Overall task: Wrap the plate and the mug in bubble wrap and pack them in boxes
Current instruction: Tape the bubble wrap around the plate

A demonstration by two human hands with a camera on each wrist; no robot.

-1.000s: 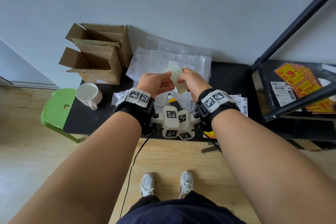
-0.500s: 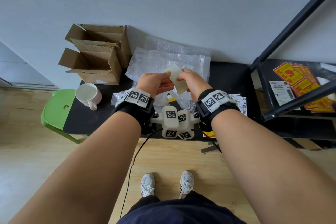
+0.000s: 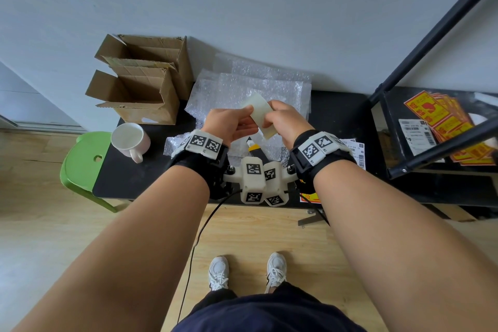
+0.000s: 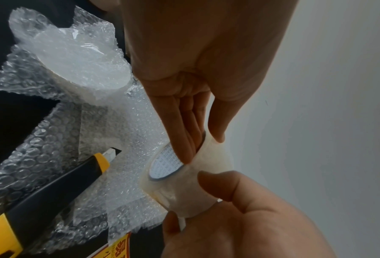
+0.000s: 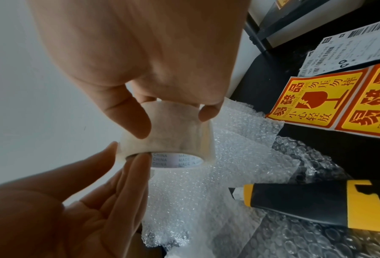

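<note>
Tabletop (image 3: 336,105): black; carries all the packing things.
Boxes (image 3: 140,94): open cardboard, light, stiff; take by the walls.
Bubble wrap (image 3: 242,86): soft, slippery sheets by the wall.
Plate (image 4: 74,57): probably the wrapped disc; fragile, lift by its rim.
Mug (image 3: 129,140): bare, near left edge; handle offers hold.
Tape roll (image 3: 260,113): light, sticky; left hand (image 3: 229,127) and right hand (image 3: 285,122) both pinch it.
</note>
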